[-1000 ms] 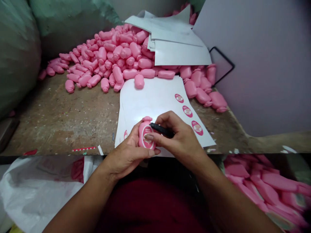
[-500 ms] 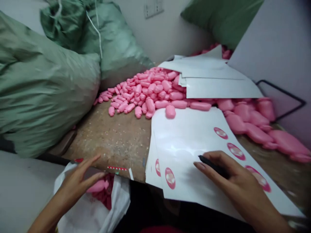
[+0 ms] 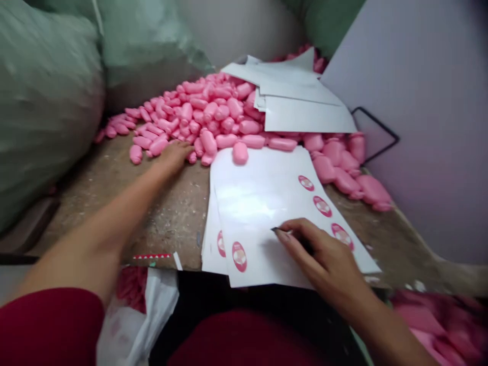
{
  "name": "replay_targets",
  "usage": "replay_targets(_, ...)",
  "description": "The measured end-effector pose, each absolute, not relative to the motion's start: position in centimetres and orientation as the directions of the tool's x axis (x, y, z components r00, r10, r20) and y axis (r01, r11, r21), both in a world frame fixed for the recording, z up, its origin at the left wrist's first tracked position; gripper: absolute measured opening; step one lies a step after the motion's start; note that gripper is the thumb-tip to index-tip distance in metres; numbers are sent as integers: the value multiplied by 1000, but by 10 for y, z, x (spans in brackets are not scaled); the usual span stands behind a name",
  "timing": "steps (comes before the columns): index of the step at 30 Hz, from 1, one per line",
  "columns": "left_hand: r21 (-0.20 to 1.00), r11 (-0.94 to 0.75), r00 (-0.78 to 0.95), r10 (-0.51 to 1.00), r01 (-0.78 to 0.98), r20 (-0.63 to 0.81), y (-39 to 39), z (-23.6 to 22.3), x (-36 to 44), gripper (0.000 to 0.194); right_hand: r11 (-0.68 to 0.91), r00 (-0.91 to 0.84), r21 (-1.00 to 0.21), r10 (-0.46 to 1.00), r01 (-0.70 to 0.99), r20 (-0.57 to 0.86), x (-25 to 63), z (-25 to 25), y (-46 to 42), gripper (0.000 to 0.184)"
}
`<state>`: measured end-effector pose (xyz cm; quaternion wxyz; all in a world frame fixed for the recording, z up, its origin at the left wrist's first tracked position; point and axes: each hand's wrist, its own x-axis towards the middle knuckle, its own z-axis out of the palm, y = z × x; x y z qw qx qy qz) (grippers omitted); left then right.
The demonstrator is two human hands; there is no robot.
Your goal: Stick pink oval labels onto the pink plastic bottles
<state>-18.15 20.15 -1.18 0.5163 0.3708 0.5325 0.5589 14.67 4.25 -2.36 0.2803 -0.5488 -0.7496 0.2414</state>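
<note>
Pink plastic bottles (image 3: 208, 142) are heaped on the worktop (image 3: 95, 218), at the far side of a stack of label sheets (image 3: 259, 213). One loose bottle (image 3: 240, 152) is seen lying at the sheet's far edge. The left hand (image 3: 173, 157) is extended to the near edge of the heap, with fingers stretched out; nothing is seen held, and contact with the bottles cannot be told through the blur. The right hand (image 3: 324, 254) is narrowly closed on a slim dark tool (image 3: 275, 230), its tip held just above the top sheet, near a column of oval labels (image 3: 322, 206).

The bottles are judged hollow, light and fairly stiff, with a smooth skin that may slip and a rounded form that may roll. Taking hold around the body is judged safest, with the narrower neck end left free. The labels are judged thin and easily creased, so lifting by an edge is indicated. Green sacks (image 3: 49, 101) are banked beyond the left side of the worktop.
</note>
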Motion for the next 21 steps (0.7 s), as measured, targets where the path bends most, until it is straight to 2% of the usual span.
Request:
replay_targets(1, 971, 129, -179, 970, -200, -166, 205, -13, -182, 23, 312, -286, -650, 946, 692, 150, 143, -23, 39, 21)
replay_targets(2, 981, 137, -177, 971, -137, -160, 206, -14, -182, 24, 352, -338, -633, 929, 689, 149, 138, -24, 35, 18)
replay_targets(5, 993, 52, -263, 964, 102, -23, 185, -13, -175, 25, 459, -453, -576, 876, 677, 166, 128, -27, 29, 16)
replay_targets(7, 982, -10, -312, 947, 190, 70, 153, -11, -157, 20, 492, -480, -538, 860, 685, 175, 125, -30, 30, 16)
replay_targets(9, 995, -7, -310, 950, 99, 38, 115, -11, -129, 13, 501, -488, -510, 856, 699, 171, 127, -32, 33, 16)
replay_targets(11, 973, 101, -228, 962, -206, -149, 81, -11, -97, 18, 507, -494, -490, 853, 709, 169, 129, -34, 36, 16)
replay_targets(14, 802, 278, -60, 930, -529, -362, 48, -14, -60, 24, 517, -494, -454, 851, 726, 179, 129, -35, 38, 17)
replay_targets(17, 722, 271, -64, 915, -636, -399, 40, -19, -47, 21, 513, -482, -428, 856, 744, 189, 127, -37, 37, 18)
replay_targets(21, 727, 240, -89, 920, -644, -382, 41, -23, -48, 24, 525, -475, -397, 851, 752, 224, 123, -39, 35, 18)
